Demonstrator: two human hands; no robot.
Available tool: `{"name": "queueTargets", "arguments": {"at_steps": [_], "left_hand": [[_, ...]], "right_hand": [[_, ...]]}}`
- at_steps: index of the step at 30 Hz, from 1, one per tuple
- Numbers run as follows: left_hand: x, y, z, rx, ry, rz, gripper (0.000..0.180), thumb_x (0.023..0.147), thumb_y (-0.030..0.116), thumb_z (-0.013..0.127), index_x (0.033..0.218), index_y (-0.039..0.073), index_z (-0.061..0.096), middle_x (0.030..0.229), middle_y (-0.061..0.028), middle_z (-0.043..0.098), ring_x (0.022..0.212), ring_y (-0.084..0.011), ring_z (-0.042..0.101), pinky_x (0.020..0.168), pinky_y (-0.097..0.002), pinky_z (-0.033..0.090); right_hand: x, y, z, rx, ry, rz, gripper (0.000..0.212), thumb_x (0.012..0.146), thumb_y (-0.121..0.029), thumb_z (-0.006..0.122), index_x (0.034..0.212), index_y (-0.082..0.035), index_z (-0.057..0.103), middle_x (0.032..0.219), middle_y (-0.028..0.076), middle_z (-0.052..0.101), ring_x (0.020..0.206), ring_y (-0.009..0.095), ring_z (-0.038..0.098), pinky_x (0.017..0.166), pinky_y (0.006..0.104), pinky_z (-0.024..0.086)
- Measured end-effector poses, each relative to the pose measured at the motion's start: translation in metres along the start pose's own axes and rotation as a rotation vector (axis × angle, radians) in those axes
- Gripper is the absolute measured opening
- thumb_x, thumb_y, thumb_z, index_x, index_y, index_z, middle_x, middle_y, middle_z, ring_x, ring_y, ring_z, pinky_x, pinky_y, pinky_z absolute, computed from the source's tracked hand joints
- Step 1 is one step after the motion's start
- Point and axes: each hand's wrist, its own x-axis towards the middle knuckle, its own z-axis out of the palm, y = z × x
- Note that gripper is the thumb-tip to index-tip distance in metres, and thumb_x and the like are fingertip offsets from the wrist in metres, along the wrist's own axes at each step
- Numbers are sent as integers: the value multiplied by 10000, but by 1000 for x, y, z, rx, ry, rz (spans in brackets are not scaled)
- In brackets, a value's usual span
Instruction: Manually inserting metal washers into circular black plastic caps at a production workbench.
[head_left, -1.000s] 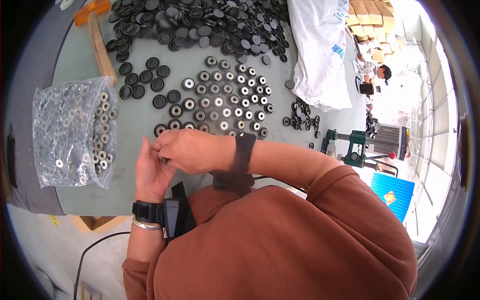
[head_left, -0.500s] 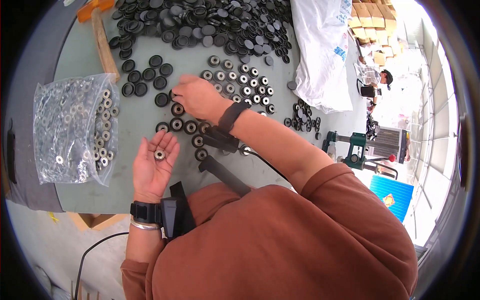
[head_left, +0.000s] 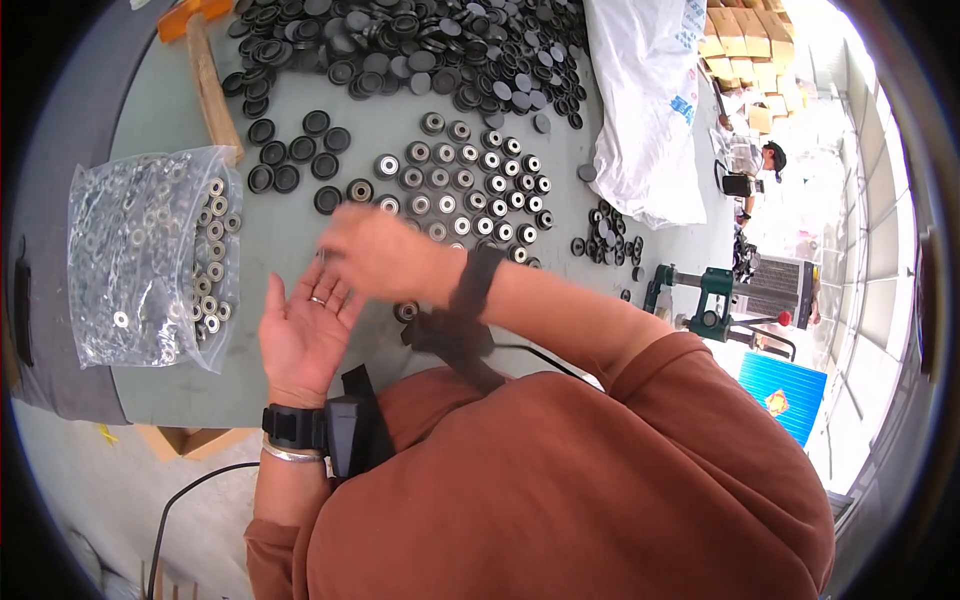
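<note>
My left hand point(head_left: 305, 335) is palm up near the table's front edge, fingers stretched and slightly cupped, with a ring on one finger. No bearing shows in its palm. My right hand point(head_left: 375, 250) is over the left fingertips, its fingers bent downward and smeared by motion, so what they hold is hidden. Just beyond it, a black round cap point(head_left: 360, 190) has a metal bearing seated in it. An unfilled black cap point(head_left: 327, 200) lies beside that one, and several more are farther back. Rows of caps with bearings point(head_left: 446, 178) spread to the right, partly covered by my right hand.
A clear plastic bag of bearings point(head_left: 155, 260) lies at the left. Behind it is a hammer point(head_left: 208, 85) with a wooden handle. Loose black caps point(head_left: 400, 65) heap at the back beside a white sack point(head_left: 645, 120). A green press point(head_left: 712, 300) stands at right; another person is beyond.
My right hand has drawn back toward my left fingertips, uncovering a cap with a bearing. The bearing that lay on my left fingers is no longer visible there.
</note>
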Motion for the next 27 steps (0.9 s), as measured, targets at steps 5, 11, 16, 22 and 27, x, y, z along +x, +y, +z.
{"name": "queueTargets", "arguments": {"at_steps": [5,11,16,22,27], "left_hand": [[-1,6,-12,17,-12,34,517,906,395,342,1140,-60,416,1151,-177,461,1089,-287,439,965,-436,337],[-4,10,-19,48,2,78,483,901,378,377,1105,-55,442,1064,-155,496,1032,-267,472,953,-417,365],[1,6,-15,782,273,340,428,899,316,414,1113,-52,457,1016,-129,507,915,-223,516,820,-337,438],[14,-5,3,1888,370,735,486,779,179,587,1184,-21,408,1063,-171,475,892,-278,516,781,-348,441],[24,-18,13,2201,354,838,668,705,211,658,1249,4,330,1159,-197,387,984,-341,459,807,-385,423]], "right_hand": [[28,32,-10,-175,100,163,162,705,-134,589,828,-29,592,791,133,562,793,292,545,705,375,447],[37,44,3,-208,25,133,133,714,-153,585,758,-28,603,747,121,547,795,287,540,692,365,451],[23,43,-3,-266,71,122,129,716,-191,599,760,-72,616,769,91,526,818,276,528,688,366,458],[-1,48,-23,-236,227,125,268,743,-300,604,935,-114,600,976,93,538,954,277,491,773,388,425],[-20,56,-29,-576,189,188,590,733,-500,547,1205,-165,433,1220,165,403,1171,359,318,895,534,273]]}}
